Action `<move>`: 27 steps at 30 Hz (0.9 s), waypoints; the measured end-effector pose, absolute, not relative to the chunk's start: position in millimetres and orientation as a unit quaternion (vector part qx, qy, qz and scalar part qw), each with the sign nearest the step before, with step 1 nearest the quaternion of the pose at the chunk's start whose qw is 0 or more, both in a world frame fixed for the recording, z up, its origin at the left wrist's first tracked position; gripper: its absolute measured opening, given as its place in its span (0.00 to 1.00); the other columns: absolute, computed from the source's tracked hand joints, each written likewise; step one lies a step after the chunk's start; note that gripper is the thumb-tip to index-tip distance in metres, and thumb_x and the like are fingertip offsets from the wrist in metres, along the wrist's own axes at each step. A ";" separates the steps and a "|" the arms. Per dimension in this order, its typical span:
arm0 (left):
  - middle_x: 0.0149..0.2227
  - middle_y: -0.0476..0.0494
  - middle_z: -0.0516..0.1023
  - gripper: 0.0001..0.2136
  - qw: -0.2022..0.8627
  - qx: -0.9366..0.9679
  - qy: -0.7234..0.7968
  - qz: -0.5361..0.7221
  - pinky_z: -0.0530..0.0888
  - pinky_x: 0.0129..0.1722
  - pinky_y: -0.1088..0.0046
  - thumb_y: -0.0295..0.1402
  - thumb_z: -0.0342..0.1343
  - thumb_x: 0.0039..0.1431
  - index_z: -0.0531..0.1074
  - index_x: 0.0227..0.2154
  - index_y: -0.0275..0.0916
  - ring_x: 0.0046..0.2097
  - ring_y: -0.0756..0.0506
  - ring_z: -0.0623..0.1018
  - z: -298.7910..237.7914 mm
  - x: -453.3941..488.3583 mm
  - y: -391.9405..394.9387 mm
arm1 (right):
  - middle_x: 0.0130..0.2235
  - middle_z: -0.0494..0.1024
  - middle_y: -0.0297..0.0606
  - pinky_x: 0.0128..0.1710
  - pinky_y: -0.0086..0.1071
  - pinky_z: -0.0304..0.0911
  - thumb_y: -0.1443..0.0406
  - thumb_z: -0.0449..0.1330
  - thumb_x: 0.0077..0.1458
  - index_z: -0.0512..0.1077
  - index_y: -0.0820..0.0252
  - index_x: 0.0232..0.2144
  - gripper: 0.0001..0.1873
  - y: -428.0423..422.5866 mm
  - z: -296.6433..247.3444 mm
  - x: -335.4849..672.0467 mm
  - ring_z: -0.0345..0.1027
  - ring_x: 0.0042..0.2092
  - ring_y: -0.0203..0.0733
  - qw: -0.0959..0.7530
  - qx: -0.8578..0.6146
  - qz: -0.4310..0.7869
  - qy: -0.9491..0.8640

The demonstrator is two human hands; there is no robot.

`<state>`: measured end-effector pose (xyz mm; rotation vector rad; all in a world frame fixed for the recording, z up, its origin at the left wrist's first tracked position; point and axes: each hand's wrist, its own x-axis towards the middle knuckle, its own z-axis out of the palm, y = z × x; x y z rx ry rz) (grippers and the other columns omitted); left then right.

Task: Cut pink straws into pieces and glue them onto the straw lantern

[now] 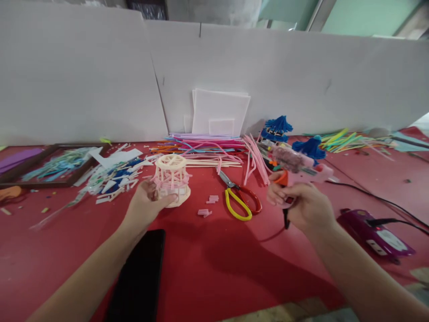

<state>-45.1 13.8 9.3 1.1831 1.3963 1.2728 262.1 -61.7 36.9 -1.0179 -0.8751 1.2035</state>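
Observation:
My left hand [152, 201] is closed around the lower side of a small cream-and-pink model tower [172, 179], which has a round openwork top and a flat base. In my right hand [303, 201] is a pink hot glue gun [295, 165] with an orange trigger, its body smeared by motion; my fingers wrap its handle. Between the hands, scissors [239, 197] with one yellow and one red handle lie on the red table. Short pink cut pieces [204, 212] lie left of the scissors. Pink pipe cleaners [256, 158] lie behind the scissors.
A black phone [142, 273] lies under my left forearm. A purple power strip [377, 235] with cables sits at right. Scraps [117, 176] and a brown frame [67, 179] spread at left. White cards [221, 109] lean on a white partition [284, 71]. Blue pieces [277, 127] stand behind the glue gun.

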 end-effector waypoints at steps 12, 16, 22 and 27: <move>0.27 0.46 0.82 0.11 0.726 0.255 0.409 0.490 0.77 0.27 0.81 0.16 0.64 0.38 0.70 0.21 0.36 0.28 0.50 0.80 29.2 2.4 -14.8 | 0.21 0.59 0.29 0.22 0.30 0.53 0.69 0.56 0.33 0.63 0.58 0.21 0.07 -39.9 29.5 236.6 0.51 0.23 0.33 0.603 -0.281 0.665 -0.340; 0.37 0.42 0.84 0.12 0.744 0.300 0.374 0.465 0.80 0.36 0.74 0.22 0.68 0.40 0.77 0.31 0.36 0.38 0.44 0.82 16.1 0.9 -19.0 | 0.23 0.60 0.27 0.24 0.28 0.54 0.73 0.60 0.33 0.62 0.59 0.21 0.10 -42.2 19.8 235.7 0.52 0.23 0.30 0.615 -0.301 0.631 -0.365; 0.42 0.41 0.83 0.26 0.708 0.380 0.348 0.483 0.75 0.52 0.65 0.30 0.73 0.35 0.76 0.43 0.40 0.49 0.38 0.80 6.8 2.7 -23.1 | 0.22 0.61 0.28 0.25 0.29 0.51 0.71 0.63 0.37 0.67 0.59 0.22 0.07 -49.4 11.8 240.9 0.53 0.23 0.30 0.567 -0.284 0.660 -0.403; 0.52 0.37 0.78 0.42 0.676 0.402 0.382 0.486 0.75 0.51 0.60 0.30 0.74 0.33 0.66 0.56 0.44 0.54 0.34 0.76 8.8 5.4 -31.4 | 0.25 0.68 0.33 0.27 0.31 0.52 0.68 0.66 0.39 0.70 0.60 0.24 0.07 -55.2 8.2 238.5 0.58 0.26 0.33 0.527 -0.295 0.668 -0.435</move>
